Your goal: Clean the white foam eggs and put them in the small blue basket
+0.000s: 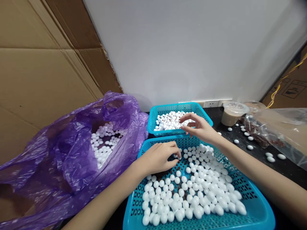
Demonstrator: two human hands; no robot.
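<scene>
My left hand reaches into the near end of a large blue-green basket, close to its back left corner. Its fingers curl down round a small white ball, with the thumb beside it. Many glossy white balls lie in this basket, thickest at the front and right, with dark crumbs between them. My right hand hovers over the front rim of a smaller blue-green basket behind. Its thumb and fingers are apart and nothing shows between them. White pieces fill the bottom of that smaller basket.
A crumpled purple plastic bag with more white balls stands left. Large cardboard rises behind it. On the dark table at right are loose white balls, a lidded cup and a clear plastic bag. A wall socket sits behind.
</scene>
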